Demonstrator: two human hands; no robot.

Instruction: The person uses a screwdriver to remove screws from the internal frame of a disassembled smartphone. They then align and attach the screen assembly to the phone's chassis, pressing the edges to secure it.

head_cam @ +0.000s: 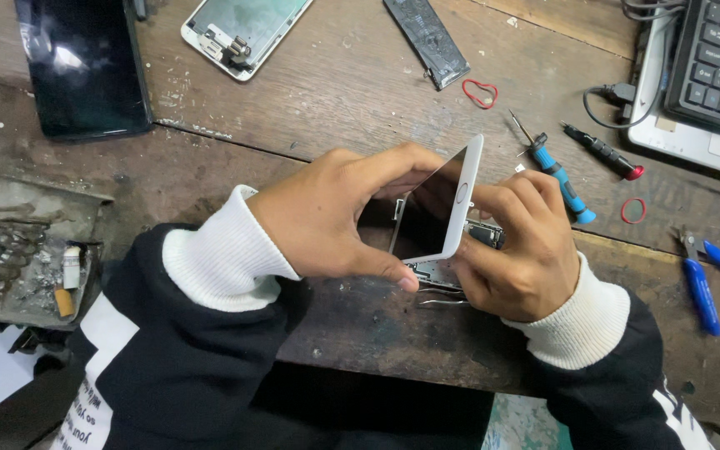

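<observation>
Both hands are working at the centre of the wooden bench (310, 108). The left hand (335, 212) is gripping the white phone screen panel (443, 204), thumb under its lower corner, fingers along its upper edge, and is holding it tilted up on edge. The right hand (514, 250) is grasping the phone body (485, 235) beneath, fingers pressing beside the panel's round button end. Thin tweezers (442, 296) are lying just below the hands. A blue-handled screwdriver (556, 171) and a black one with a red cap (606, 152) are resting near the right hand, with two red rubber bands (479, 93) nearby. Blue pliers (697, 283) are sitting further right; a dark tablet (85, 67) is lying at upper left.
</observation>
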